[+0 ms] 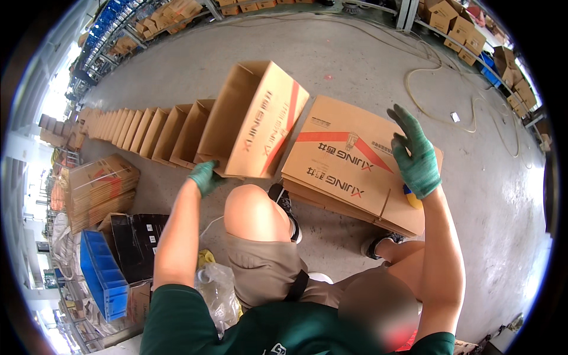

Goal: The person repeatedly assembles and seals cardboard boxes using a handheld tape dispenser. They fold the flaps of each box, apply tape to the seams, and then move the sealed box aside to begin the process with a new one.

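Observation:
My left hand (205,178), in a green glove, grips the near lower edge of an unfolded cardboard box (269,127), which stands tilted with its open side facing left and up. Flattened cardboard boxes (331,160) lie in a stack before my knees, printed in red and black. Above the right side of this stack my right hand (415,155), also gloved in green, is raised with its fingers apart and nothing in it. Partly hidden under my right wrist is a yellow and blue object (412,198); its kind I cannot make out.
A long row of opened boxes (154,133) runs off to the left. Another flat stack (103,186), a blue plastic bin (102,275) and a black box (139,245) stand at the left. A hose (408,80) snakes over the floor; shelves with cartons (464,35) line the back.

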The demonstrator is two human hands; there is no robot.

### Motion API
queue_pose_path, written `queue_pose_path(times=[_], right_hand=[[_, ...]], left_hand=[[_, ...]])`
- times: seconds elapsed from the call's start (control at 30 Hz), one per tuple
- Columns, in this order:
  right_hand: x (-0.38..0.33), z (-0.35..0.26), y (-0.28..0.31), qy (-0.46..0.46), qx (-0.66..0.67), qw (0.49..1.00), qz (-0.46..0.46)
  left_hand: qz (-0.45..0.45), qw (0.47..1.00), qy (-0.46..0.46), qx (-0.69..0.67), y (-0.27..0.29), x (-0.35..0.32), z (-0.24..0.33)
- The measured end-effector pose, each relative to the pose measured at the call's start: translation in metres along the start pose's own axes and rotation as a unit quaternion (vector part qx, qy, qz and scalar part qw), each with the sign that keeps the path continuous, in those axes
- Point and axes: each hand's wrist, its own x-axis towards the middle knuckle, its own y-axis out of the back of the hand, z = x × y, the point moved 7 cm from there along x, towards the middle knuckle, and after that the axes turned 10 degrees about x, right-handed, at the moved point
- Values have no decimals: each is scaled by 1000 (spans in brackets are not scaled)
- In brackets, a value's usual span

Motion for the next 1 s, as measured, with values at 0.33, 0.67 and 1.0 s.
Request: queue_pose_path(times=[0.33,0.67,1.0], right_hand=[[-26,17,-11,-56,-128,987,-76],[-21,1,-10,-50,-178,978,-101],[-24,33,-29,-81,-230,958,-152]], left_hand=[[139,978,75,134,-39,86,-111],[247,870,-223,364,-53,46,-51],[-178,977,52,102,-203,57,-7]])
